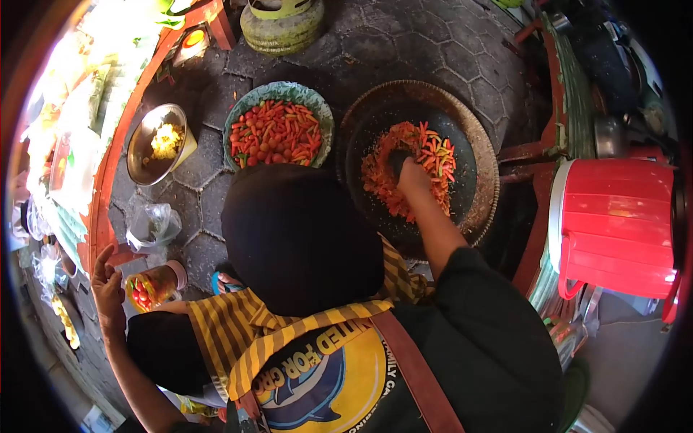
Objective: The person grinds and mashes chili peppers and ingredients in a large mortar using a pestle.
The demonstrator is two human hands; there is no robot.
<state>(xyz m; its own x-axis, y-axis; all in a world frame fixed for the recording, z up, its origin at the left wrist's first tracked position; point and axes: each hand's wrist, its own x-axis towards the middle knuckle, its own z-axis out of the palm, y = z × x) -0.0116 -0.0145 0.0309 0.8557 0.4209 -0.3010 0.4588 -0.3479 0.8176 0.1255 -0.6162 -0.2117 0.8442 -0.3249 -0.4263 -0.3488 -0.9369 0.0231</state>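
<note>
My left hand (109, 296) is raised at the left, fingers apart and partly bent, with nothing visible in it. Close beside it, a clear plastic jar (155, 285) with red and green contents lies tilted. My right hand is out of view. In front of me crouches another person in a black head covering (303, 242) and a printed dark shirt, seen from behind. That person's right hand (414, 179) holds a dark pestle (397, 162) in crushed chilies (393, 195). Whole small chilies (437, 156) lie beside it in a wide round mortar (473, 180).
A green basin (326, 119) of red chilies stands left of the mortar, near a metal bowl (141, 162) with yellow bits and a plastic bag (154, 224). A gas cylinder (281, 29) stands behind. A red cooler (617, 224) is right; a red wooden frame (108, 173) edges the left.
</note>
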